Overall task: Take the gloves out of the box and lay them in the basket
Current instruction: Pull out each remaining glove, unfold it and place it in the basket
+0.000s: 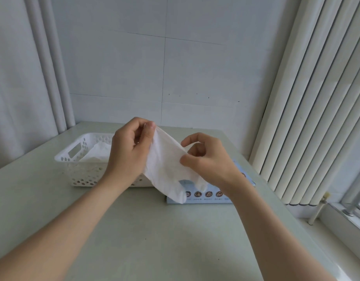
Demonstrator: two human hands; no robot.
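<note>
The left hand (130,151) and right hand (205,159) each pinch one white glove (164,165), held above the glove box (207,196). Gloves (100,153) already lie in the white basket (81,177) at left; this one still needs laying in.

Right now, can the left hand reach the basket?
Probably yes. The left hand hovers right by the basket, nothing between them, though it pinches the glove together with the right hand.
</note>
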